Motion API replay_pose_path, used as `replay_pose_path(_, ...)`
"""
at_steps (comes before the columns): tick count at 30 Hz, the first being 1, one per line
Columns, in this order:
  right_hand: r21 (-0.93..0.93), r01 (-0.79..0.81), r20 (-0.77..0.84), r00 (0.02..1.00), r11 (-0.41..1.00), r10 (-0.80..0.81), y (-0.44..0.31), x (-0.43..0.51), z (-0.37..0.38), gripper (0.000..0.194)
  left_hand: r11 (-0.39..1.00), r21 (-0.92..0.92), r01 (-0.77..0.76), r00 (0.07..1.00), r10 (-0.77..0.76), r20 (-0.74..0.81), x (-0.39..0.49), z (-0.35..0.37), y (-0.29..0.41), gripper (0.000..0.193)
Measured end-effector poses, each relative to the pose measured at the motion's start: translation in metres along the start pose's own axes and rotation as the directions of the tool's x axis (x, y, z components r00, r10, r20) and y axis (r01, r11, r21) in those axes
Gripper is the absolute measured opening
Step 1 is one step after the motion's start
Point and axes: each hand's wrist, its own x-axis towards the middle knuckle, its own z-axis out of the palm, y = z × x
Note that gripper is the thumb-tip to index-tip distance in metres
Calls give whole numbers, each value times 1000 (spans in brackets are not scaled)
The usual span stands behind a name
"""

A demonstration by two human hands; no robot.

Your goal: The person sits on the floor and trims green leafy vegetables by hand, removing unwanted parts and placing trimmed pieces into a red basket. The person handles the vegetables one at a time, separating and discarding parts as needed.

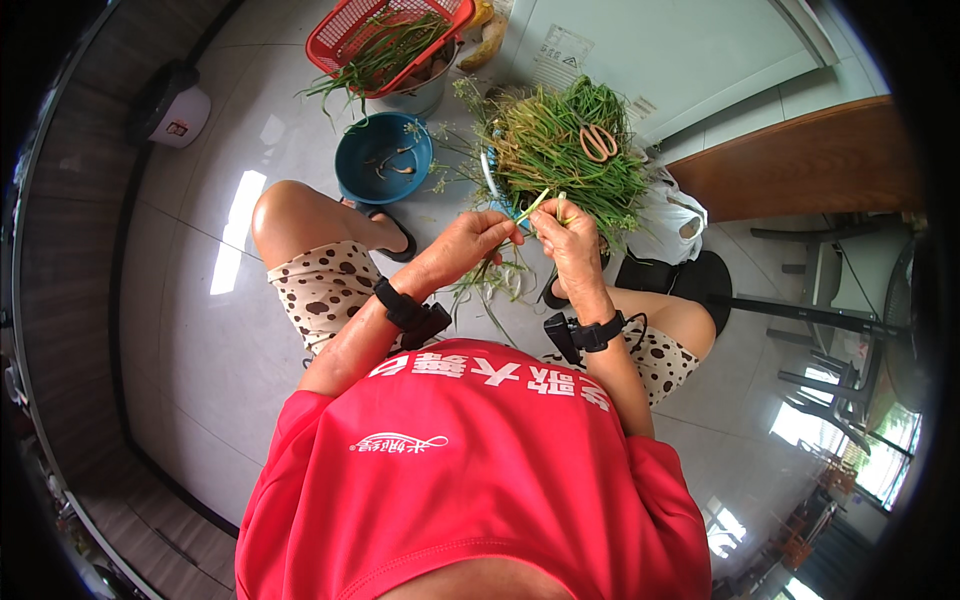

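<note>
My left hand [480, 238] grips a thin bunch of green stems, whose pale cut end [534, 205] points up towards my right. Close beside it, my right hand [568, 238] pinches a pale yellow-green strip [562, 204] between thumb and fingers. Both hands are over the gap between my knees. Just beyond them lies a large heap of long green stalks [570, 165], partly yellowed, with some flower heads. Scissors [598, 142] with pinkish handles rest on the heap, their blades partly hidden. Loose peelings and leaves [499, 281] are scattered on the floor below my hands.
A blue plastic basin [384, 187] holding a few small pieces stands ahead left. Behind it, a red plastic basket [337, 37] with green stalks sits on a metal bucket [420, 97]. A white plastic bag [667, 225] and a black stand base [705, 292] are at right; a bin [180, 116] is far left.
</note>
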Motion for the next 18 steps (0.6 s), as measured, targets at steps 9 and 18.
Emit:
replay_pose_path(9,-263,135,4,990,955,-139,-3,0,-6,9,997,-78,13,998,-9,58,1,-6,2,32)
replay_pose_path(18,-61,-72,80,994,996,76,-4,2,-10,10,1000,-20,16,999,-15,35,1,-5,0,31)
